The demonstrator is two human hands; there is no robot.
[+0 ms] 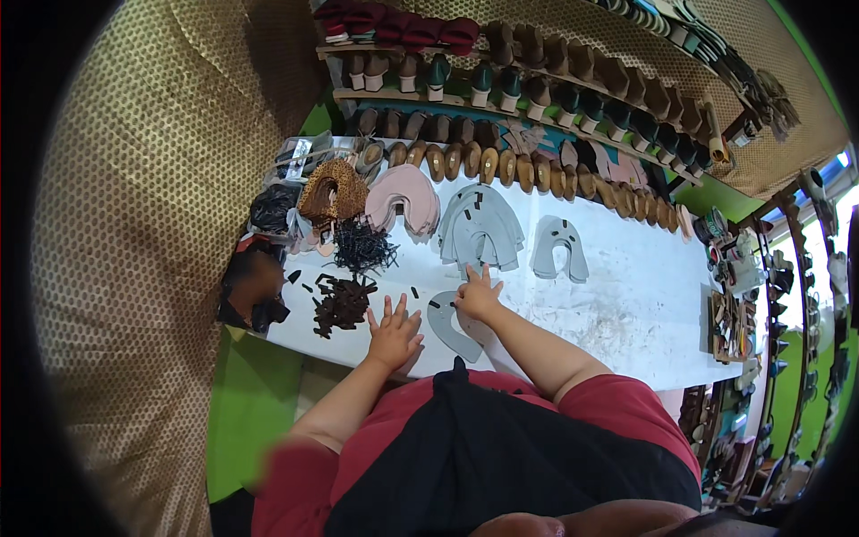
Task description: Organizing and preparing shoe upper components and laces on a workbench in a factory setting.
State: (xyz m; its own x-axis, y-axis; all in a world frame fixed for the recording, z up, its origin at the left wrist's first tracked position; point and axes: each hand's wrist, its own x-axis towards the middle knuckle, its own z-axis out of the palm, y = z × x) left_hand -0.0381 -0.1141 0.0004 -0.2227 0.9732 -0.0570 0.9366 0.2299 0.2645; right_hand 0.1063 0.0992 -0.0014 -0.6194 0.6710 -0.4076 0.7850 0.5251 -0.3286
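Observation:
My left hand (392, 335) lies over the table's near edge with its fingers spread and nothing in them. Just left of it is a pile of small dark brown strips (342, 306). My right hand (479, 295) has its fingers stretched out and apart, at the upper right part of a grey U-shaped shoe piece (456, 342). That piece bears a small dark strip near its upper left. Beyond my right fingertips lies a fanned stack of similar grey pieces (455, 234), a few small dark strips on top. Another grey U-shaped piece (544, 254) with dark strips sits to the right.
The white table (617, 313) also holds pink U-shaped pieces (416, 190), leopard-print pieces (327, 190) and a tangle of black strips (362, 246). Rows of brown shoe lasts (506, 167) line the back below shelves of shoes. Tools stand in a rack (729, 324) at right.

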